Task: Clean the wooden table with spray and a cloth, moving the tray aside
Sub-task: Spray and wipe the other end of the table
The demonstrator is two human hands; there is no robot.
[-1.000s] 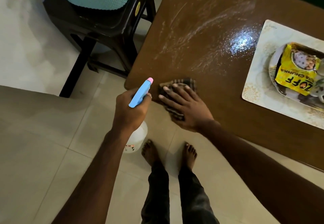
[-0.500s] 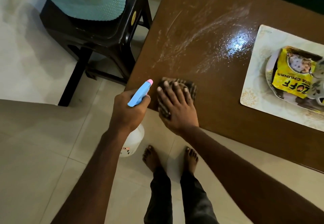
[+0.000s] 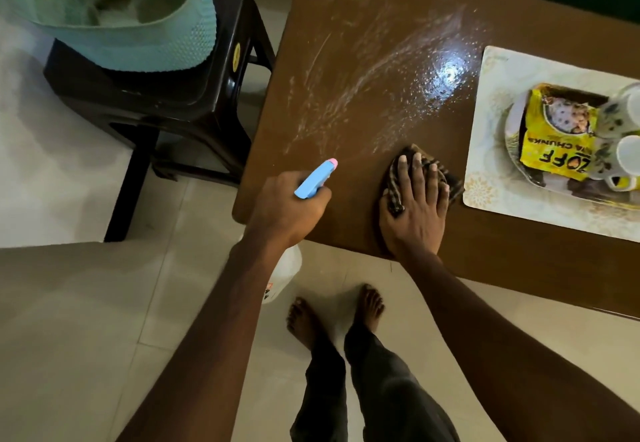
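The left hand [image 3: 287, 209] has its grip clenched around the spray bottle [image 3: 316, 179] at the worktop's [image 3: 363, 43] near-left corner. The right hand [image 3: 414, 209] presses flat on the checked cloth [image 3: 398, 171] by the near edge, just beside the tray [image 3: 485, 164] at the right.

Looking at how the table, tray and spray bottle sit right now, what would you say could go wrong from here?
1. The right hand presses the cloth right beside the tray; a wide wipe could nudge it and upset the cups and yellow packet.
2. The spray bottle in the left hand points across the table; another spray could reach the tray's contents.
3. Bare feet on tile: any spray or drips landing there could be slippery.
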